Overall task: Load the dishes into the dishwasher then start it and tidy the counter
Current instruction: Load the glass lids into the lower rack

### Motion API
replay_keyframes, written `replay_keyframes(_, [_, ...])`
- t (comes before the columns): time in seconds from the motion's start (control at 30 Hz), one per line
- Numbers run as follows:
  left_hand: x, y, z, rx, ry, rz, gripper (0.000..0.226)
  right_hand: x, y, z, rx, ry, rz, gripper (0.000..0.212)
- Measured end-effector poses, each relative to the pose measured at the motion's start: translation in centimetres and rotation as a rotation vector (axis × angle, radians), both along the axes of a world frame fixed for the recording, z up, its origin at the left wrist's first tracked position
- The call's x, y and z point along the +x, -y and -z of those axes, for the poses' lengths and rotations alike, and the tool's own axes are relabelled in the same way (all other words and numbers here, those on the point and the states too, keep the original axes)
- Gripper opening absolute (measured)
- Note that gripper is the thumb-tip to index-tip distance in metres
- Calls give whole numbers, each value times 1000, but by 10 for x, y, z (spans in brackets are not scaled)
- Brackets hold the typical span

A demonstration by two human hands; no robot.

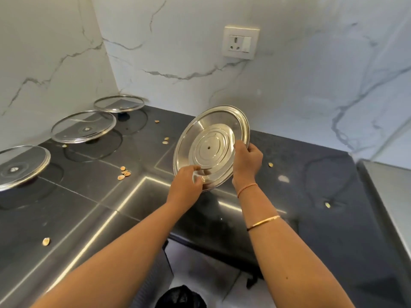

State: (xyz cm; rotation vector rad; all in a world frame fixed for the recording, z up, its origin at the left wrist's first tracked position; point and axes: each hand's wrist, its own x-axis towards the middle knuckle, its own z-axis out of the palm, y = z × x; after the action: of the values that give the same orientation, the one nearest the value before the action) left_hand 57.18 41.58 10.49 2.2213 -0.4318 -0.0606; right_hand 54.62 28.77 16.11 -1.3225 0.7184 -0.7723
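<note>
Two bare forearms reach forward from the bottom edge over a dark counter (pixel 333 241). Between them, low down, sits a black bag (pixel 181 296), partly cut off by the edge of the view.

Both hands hold a round steel plate (pixel 200 130) above the counter near the wall corner, tilted almost upright with its hollow side towards the camera. A smaller steel disc (pixel 219 150) with raised rings and a hole in its middle lies flat against the plate's face. The left hand (pixel 186 181) grips the plate's lower rim, fingers curled round the edge. The right hand (pixel 246 161) pinches the right rim, thumb on the front by the disc and fingers behind. A thin orange thread circles the right wrist, and a gold bangle (pixel 264 221) sits further down that forearm.

On the left part of the counter three glass lids lie upside down on their knobs, well apart from the plate: the nearest lid (pixel 22 165), the middle lid (pixel 83 126) and the far lid (pixel 119 103) by the corner. Small pale scraps are scattered over the counter, among them a cluster (pixel 124 173) left of the left hand and one scrap (pixel 46 241) near the left forearm.

A wall socket (pixel 241 42) is set in the white marble wall (pixel 311 74) above the plate.
</note>
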Motion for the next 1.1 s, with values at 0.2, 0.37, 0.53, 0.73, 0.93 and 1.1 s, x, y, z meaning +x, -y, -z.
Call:
replay_keyframes(0.2, [-109, -11, 18, -45, 54, 311, 38, -123, 4, -5, -152, -57, 144, 34])
replay_keyframes(0.37, [-206, -21, 35, 11, 122, 512, 59, -236, -9, 5, -181, -97, 261, 36])
replay_keyframes(0.53, [-309, -12, 42, 94, 172, 698, 66, -354, -11, 9, -267, -149, 316, 40])
replay_keyframes(0.73, [-425, 24, 53, 141, 73, 878, 72, -488, 6, 12, -341, -239, 398, 41])
replay_keyframes(0.93, [-559, 66, 57, 169, 31, 967, 77, -634, 38, 22, -376, -260, 383, 44])
replay_keyframes(1.1, [-690, 104, 90, 194, -241, 1053, 82, -751, 69, 53, -558, -495, 323, 45])
